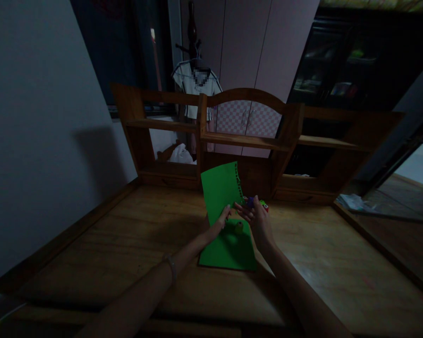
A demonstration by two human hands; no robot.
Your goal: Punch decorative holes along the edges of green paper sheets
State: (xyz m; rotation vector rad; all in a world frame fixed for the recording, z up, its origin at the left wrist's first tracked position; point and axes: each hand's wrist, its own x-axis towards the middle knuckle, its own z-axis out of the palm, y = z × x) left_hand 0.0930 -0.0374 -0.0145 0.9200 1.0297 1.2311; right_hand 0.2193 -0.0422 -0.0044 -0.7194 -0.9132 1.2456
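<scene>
dim room, wooden desk (127, 244) with a shelf unit (246, 136) at the back. green paper sheet (220, 188) is raised upright over a second green sheet (229, 251) lying flat on the desk. left hand (221, 223) pinches the raised sheet at its lower edge, fingers closed on it. the sheet's right edge carries a row of small punched holes. right hand (257, 218) sits just beside that edge, fingers curled around a small purple object (250, 202), seemingly a craft punch; too dark to be sure. a small green object (238, 227) rests on the flat sheet, between the hands; a red and green one (264, 204) lies behind the right hand. step in hand, by my reading: punching along the sheet's edge. next move calls for holding the sheet steady and lining the tool up below the last hole.
</scene>
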